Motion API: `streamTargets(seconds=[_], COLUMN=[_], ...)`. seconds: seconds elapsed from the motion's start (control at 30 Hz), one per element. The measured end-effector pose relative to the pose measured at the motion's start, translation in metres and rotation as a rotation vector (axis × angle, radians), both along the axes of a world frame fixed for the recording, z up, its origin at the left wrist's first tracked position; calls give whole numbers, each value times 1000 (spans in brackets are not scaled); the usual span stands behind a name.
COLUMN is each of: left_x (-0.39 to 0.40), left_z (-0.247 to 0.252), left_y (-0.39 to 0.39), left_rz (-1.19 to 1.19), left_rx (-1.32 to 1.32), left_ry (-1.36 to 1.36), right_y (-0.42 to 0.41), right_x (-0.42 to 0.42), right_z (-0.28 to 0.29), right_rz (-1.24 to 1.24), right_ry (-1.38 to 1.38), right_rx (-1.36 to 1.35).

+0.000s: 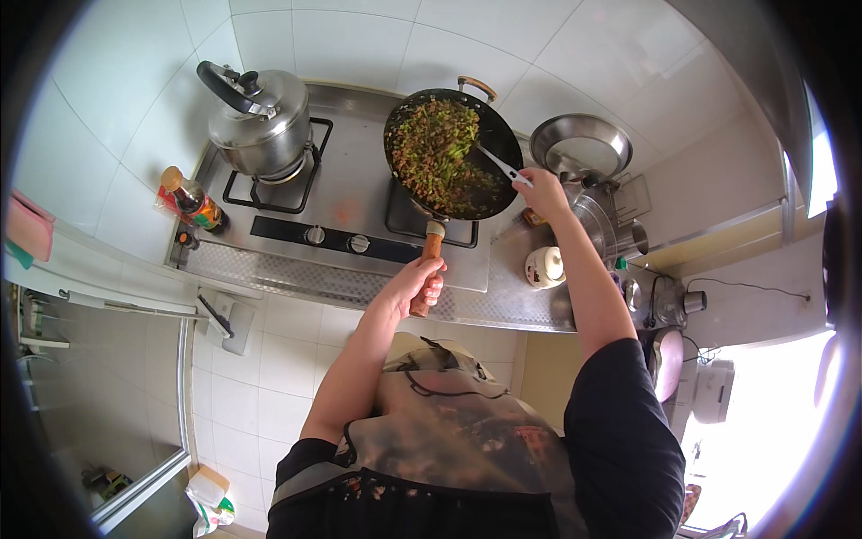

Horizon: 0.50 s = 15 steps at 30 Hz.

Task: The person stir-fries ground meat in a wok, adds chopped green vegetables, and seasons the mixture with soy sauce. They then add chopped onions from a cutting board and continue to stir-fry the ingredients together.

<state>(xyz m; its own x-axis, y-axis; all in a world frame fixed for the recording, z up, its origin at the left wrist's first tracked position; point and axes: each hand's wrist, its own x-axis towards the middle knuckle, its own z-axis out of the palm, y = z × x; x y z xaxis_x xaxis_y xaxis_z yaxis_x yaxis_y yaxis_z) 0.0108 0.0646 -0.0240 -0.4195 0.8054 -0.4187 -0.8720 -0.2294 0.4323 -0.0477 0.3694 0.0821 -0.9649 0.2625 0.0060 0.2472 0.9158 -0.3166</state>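
Note:
My left hand [419, 286] grips the wooden handle [431, 252] of a dark wok [498, 135] over the right burner. The wok is tilted, and chopped green vegetables mixed with brown bits [434, 151] lie mostly on its left side. In my right hand [543, 192] is a white-handled utensil [502, 164], whose far end reaches into the food, so its head is hidden. A small wooden helper handle [478, 86] sticks up from the wok's far rim.
A steel kettle [259, 128] stands on the left burner, near a sauce bottle [195, 202]. Right of the stove [343, 168] are a lidded cream jar [545, 268], a steel basin [580, 138] leaning on the wall, and a glass jug [668, 303]. Control knobs [359, 243] line the front.

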Motion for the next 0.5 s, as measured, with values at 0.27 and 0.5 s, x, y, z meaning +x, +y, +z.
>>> streamTargets(seconds=[0.27,0.5], left_x=[-3,-1], left_z=[1,3], left_y=[-9,-3], left_rz=[16,22], left_rx=[0,-12], left_ry=[-1,28], right_y=[-28,34], right_x=[59,21], right_z=[62,101], right_rz=[168,174], right_ry=[-127,-120], right_rx=[613,479])
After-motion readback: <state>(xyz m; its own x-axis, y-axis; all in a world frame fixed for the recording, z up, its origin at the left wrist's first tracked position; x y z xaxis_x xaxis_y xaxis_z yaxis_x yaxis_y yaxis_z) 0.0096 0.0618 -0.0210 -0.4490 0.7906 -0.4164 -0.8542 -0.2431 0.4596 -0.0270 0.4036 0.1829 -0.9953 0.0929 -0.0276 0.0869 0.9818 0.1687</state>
